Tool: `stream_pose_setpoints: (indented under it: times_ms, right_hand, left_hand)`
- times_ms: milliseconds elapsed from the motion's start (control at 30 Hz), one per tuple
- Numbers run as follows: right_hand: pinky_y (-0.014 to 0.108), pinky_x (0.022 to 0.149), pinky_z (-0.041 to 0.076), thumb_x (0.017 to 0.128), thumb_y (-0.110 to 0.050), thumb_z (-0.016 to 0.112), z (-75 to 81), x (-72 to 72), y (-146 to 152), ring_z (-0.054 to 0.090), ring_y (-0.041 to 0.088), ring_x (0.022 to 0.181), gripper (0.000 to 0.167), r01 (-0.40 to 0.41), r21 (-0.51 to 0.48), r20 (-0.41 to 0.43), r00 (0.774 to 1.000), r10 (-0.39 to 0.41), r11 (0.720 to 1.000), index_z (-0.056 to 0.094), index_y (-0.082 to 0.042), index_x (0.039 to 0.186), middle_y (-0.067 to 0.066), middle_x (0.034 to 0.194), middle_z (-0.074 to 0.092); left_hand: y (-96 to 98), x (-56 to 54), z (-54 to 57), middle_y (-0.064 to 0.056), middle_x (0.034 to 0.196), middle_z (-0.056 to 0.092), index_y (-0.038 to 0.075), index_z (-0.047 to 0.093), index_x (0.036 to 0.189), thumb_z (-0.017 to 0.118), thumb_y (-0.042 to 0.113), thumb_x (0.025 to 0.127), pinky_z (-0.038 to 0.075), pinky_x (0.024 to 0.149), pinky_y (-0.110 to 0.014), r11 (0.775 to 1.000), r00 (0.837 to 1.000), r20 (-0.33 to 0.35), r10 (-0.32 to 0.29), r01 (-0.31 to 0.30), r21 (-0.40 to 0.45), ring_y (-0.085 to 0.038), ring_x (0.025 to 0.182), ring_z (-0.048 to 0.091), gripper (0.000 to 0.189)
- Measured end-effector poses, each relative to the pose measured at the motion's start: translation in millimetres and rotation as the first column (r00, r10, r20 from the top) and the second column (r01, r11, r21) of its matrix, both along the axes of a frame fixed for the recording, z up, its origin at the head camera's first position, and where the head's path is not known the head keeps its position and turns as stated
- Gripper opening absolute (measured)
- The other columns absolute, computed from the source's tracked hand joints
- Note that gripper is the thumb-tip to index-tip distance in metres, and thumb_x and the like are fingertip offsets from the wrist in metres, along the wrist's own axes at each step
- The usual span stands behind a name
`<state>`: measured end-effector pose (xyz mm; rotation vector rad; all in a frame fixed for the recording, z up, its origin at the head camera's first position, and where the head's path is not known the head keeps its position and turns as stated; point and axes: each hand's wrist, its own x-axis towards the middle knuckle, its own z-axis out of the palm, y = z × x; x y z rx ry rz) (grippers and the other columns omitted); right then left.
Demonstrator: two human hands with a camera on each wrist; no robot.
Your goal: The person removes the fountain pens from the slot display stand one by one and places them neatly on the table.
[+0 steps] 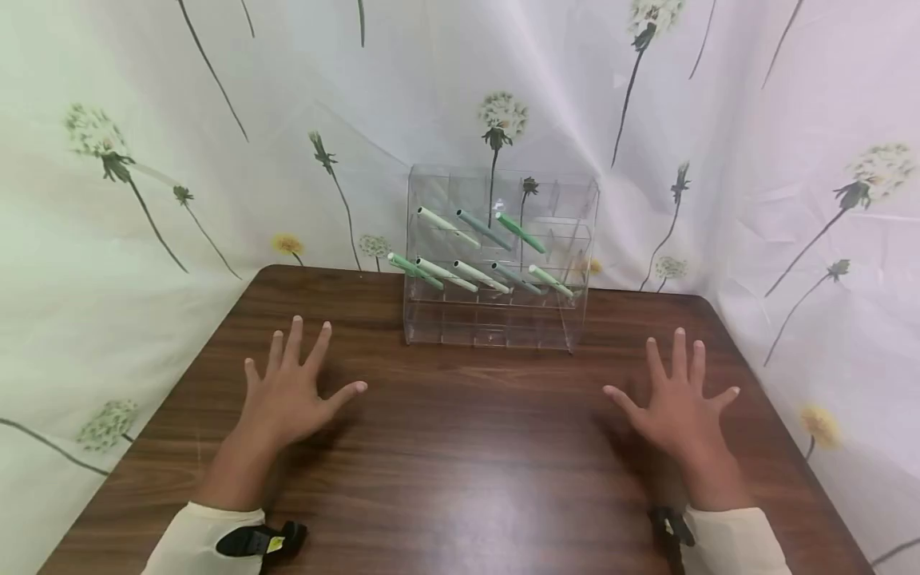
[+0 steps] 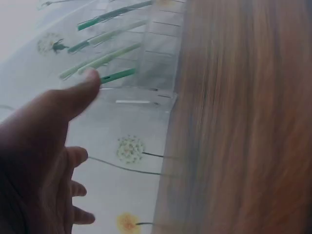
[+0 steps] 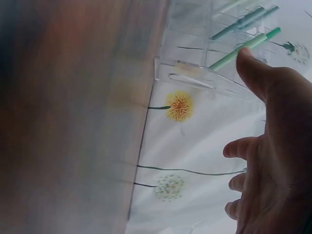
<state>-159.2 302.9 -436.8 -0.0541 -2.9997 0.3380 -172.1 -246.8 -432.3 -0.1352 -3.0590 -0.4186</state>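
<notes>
1. Your fingers stand spread apart on both hands, gripping nothing: the left hand (image 1: 287,391) and the right hand (image 1: 681,407) lie palm down, thumbs pointing inward; whether the fingertips touch wood, you cannot tell from here.
2. Beyond your fingertips and out to both sides is a white curtain (image 1: 431,80) printed with dandelions.
3. Under your fingers spreads the dark wooden table (image 1: 460,455).
4. Ahead of your thumbs and between your two hands stands a clear, tiered rack (image 1: 489,318), apart from both.
5. The pens are in that rack, inward and forward of your fingers, three above and five below. In the head view their long axes slant from upper left down to lower right. In the lower row, the green pen (image 1: 415,271) at the left end lies nearer your left hand; the pale green pen (image 1: 552,282) at the right end lies nearer your right.
6. They look slim and straight, in cream, pale green, grey-blue and brighter green; several upper ends show a dark spot.
</notes>
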Motion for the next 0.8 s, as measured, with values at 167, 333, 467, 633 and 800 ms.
stream_pose_setpoints:
  times_ms: [167, 333, 467, 633, 800]
  right_hand:
    - [0.104, 0.101, 0.004, 0.098, -0.085, 0.053, 11.2, -16.9, -2.7, -0.001, 0.058, 0.167, 0.115, -0.014, -0.002, -0.017, 1.0, 0.014, 1.0, 0.013, -0.01, 0.177, 0.027, 0.182, -0.012]
    - [0.094, 0.104, 0.032, 0.1, -0.078, 0.056, 27.2, -36.9, -16.5, 0.03, 0.062, 0.154, 0.11, -0.028, -0.014, -0.11, 0.994, 0.027, 0.999, 0.017, -0.009, 0.176, 0.034, 0.178, 0.013]
    - [0.083, 0.094, 0.046, 0.104, -0.065, 0.062, 39.4, -51.6, -33.9, 0.041, 0.061, 0.145, 0.098, -0.051, -0.049, -0.196, 0.98, 0.04, 0.998, 0.024, -0.006, 0.173, 0.036, 0.171, 0.026]
    - [0.076, 0.085, 0.053, 0.106, -0.047, 0.069, 45.0, -71.5, -55.1, 0.058, 0.059, 0.125, 0.084, -0.088, -0.097, -0.317, 0.947, 0.053, 0.991, 0.032, -0.004, 0.169, 0.034, 0.163, 0.036]
    - [0.067, 0.073, 0.057, 0.107, -0.038, 0.071, 39.6, -90.4, -76.7, 0.068, 0.05, 0.088, 0.078, -0.138, -0.17, -0.373, 0.925, 0.066, 0.976, 0.035, -0.007, 0.169, 0.028, 0.159, 0.043]
  left_hand:
    - [1.0, -20.5, 3.6, -0.027, 0.183, -0.004, 0.025, -0.002, 0.178, 0.057, 0.076, 0.102, 0.02, 0.117, -0.092, 0.984, 0.995, 0.041, -0.09, 0.083, 0.159, -0.066, 0.162, 0.014, 0.109]
    - [5.1, -47.7, -0.8, -0.026, 0.183, 0.001, 0.023, -0.001, 0.178, 0.062, 0.052, 0.11, 0.031, 0.121, -0.083, 0.865, 0.977, 0.041, -0.21, 0.166, 0.474, -0.061, 0.163, 0.019, 0.097]
    - [17.7, -65.2, -7.0, -0.026, 0.183, 0.003, 0.023, 0.001, 0.178, 0.063, 0.043, 0.112, 0.034, 0.125, -0.074, 0.753, 0.972, 0.042, -0.229, 0.15, 0.641, -0.057, 0.163, 0.025, 0.093]
    - [38.2, -86.7, -18.0, -0.019, 0.185, 0.004, 0.027, 0.004, 0.178, 0.061, 0.041, 0.113, 0.031, 0.13, -0.068, 0.589, 0.976, 0.074, -0.206, 0.063, 0.806, -0.047, 0.167, 0.025, 0.088]
    - [52.0, -106.8, -33.1, -0.017, 0.184, 0.011, 0.021, 0.01, 0.178, 0.056, 0.034, 0.116, 0.031, 0.134, -0.058, 0.355, 0.982, 0.056, -0.178, 0.011, 0.935, -0.038, 0.167, 0.028, 0.078]
